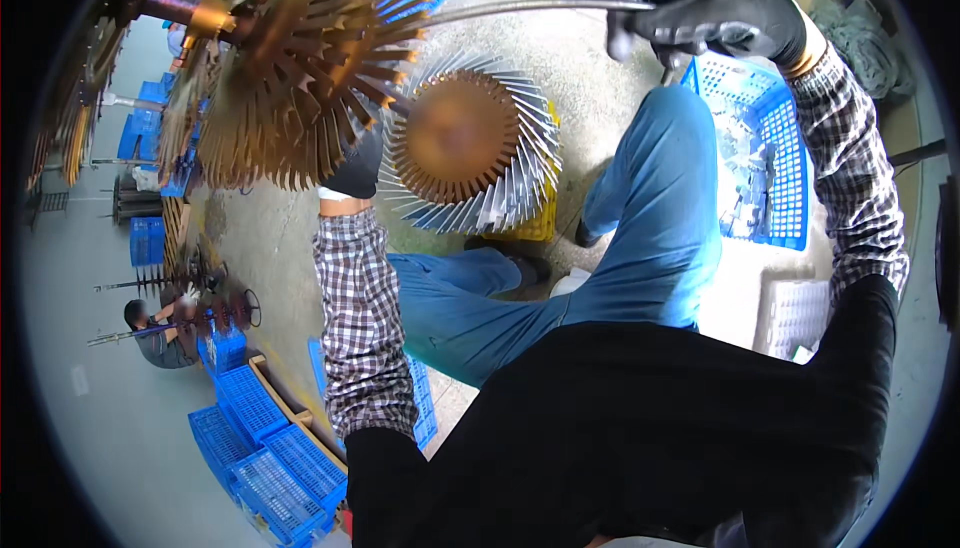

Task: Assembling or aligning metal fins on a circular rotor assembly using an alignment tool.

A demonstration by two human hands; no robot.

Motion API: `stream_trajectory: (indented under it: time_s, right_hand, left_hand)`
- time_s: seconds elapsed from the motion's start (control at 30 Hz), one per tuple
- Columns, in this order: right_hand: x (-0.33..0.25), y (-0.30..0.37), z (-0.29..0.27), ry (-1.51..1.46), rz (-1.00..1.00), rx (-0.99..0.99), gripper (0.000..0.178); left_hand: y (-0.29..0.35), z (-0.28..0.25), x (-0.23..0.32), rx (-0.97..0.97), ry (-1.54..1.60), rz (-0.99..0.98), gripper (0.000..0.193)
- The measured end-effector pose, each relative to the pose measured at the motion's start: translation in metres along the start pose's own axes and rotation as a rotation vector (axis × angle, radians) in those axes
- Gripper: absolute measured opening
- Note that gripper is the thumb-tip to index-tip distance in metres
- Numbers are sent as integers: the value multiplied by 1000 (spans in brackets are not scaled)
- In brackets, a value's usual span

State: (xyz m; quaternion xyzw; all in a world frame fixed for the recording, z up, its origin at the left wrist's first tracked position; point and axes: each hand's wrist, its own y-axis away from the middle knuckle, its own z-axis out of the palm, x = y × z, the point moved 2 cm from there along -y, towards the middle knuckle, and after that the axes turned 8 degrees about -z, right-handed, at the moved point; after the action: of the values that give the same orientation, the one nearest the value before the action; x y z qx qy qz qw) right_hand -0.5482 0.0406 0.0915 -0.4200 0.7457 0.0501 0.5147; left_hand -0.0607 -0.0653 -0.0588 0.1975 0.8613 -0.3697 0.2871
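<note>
Right black-gloved hand (722,23): grip clamped on thin curved silver metal rod (520,4). Left black-gloved hand (358,166) beside brown finned metal rotor (300,73); grip hidden, can't tell.

- Bladed rotor (300,78): between 10 and 11 o'clock.
- Bladed disc (460,138): 12 o'clock, before a plastic crate (540,225).
- Plastic basket (793,173): 2 o'clock, metal pieces (743,173) inside.

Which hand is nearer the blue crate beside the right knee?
Right: in the picture, the right hand is above the blue crate; the left hand is far left, beside the brown bladed wheel.
</note>
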Motion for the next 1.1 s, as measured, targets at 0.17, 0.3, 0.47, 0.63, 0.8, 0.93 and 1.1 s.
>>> stream_trajectory:
  time_s: [0.17,0.3,0.47,0.63,0.8,0.93,1.1]
  right_hand:
    - [-28,-23,14,37,172,-114,36]
    - [-22,-18,20,64,201,-44,37]
    - [-8,-17,28,278,-162,11,36]
    - [14,-14,36,305,-261,58,29]
    - [71,52,-1,309,-130,131,23]
    - [98,65,-3,307,-50,183,25]
    - [129,69,8,276,17,222,32]
  left_hand:
    - [-31,-20,-5,82,-1,-43,51]
    - [-24,-22,-25,91,20,-33,52]
    - [-10,-26,-38,102,74,1,54]
    - [11,-40,-44,99,145,14,55]
    - [36,-40,-52,49,396,-36,54]
    - [55,-38,-84,1,568,-88,53]
    - [75,-51,-72,-86,759,-178,53]
